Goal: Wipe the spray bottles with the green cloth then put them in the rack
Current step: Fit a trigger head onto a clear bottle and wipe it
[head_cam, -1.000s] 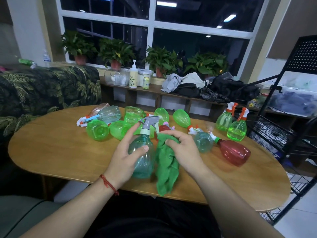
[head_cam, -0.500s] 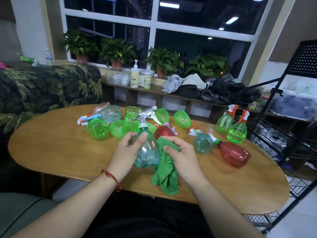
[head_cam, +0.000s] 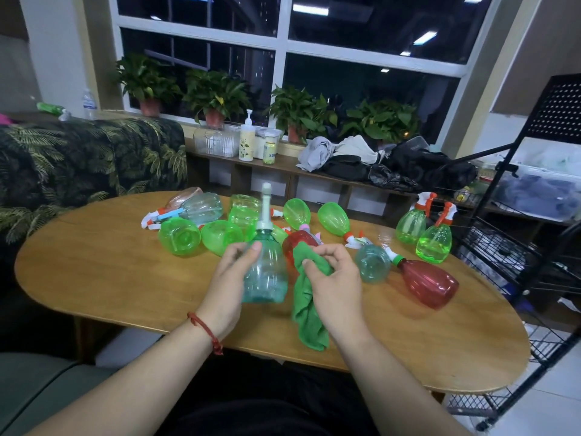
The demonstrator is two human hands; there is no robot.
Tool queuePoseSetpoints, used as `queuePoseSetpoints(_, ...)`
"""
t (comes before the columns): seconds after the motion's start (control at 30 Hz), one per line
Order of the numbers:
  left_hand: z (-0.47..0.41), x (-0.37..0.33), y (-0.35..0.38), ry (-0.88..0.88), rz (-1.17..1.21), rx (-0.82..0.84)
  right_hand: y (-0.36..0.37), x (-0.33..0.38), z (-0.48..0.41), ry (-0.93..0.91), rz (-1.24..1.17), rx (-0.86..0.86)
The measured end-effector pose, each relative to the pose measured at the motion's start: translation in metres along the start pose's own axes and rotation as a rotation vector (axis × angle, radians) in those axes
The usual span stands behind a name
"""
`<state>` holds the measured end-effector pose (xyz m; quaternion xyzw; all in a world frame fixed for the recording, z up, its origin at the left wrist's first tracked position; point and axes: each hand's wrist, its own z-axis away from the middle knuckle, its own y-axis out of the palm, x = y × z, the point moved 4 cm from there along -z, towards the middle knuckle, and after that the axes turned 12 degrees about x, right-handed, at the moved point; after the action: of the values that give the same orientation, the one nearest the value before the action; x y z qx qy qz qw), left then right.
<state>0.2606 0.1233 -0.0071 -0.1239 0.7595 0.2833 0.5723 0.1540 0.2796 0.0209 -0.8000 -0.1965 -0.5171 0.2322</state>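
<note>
My left hand grips the teal spray bottle upright by its shoulder, near the middle of the table's near edge. Just to its right, my right hand pinches the bunched green cloth. I'd spread the cloth against the body and rotate the bottle with my left hand, wiping all round before it goes to the rack past the right end.

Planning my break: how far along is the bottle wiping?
Early. No bottle shows in the rack. The left hand holds a teal bottle upright while the right hand grips the green cloth beside it. Many other bottles are on the table, mostly lying down.
</note>
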Motion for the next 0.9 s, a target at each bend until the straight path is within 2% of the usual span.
queuePoseSetpoints(0.1,0.004,0.005,0.007,-0.019,0.055,0.051,0.012,0.005,0.005,-0.055,0.054,0.012)
queuePoseSetpoints(0.23,0.0,0.008,-0.005,-0.037,0.02,-0.034,0.019,0.004,0.011,0.042,-0.135,0.158)
queuePoseSetpoints(0.33,-0.002,0.009,-0.013,-0.034,-0.01,-0.069,0.015,0.005,0.011,0.045,-0.197,0.259)
queuePoseSetpoints(0.43,0.002,0.002,-0.006,-0.016,-0.042,0.016,0.008,0.007,0.01,0.018,-0.197,0.273)
queuePoseSetpoints(0.57,0.011,-0.011,0.004,0.069,-0.117,0.142,0.0,0.004,0.007,0.062,-0.222,0.209)
queuePoseSetpoints(0.73,0.014,-0.018,0.011,0.149,-0.249,0.141,0.017,-0.002,0.013,0.107,-0.394,0.331)
queuePoseSetpoints(0.9,0.011,-0.017,0.009,0.194,-0.272,0.141,0.004,0.024,0.006,-0.064,-0.138,0.219)
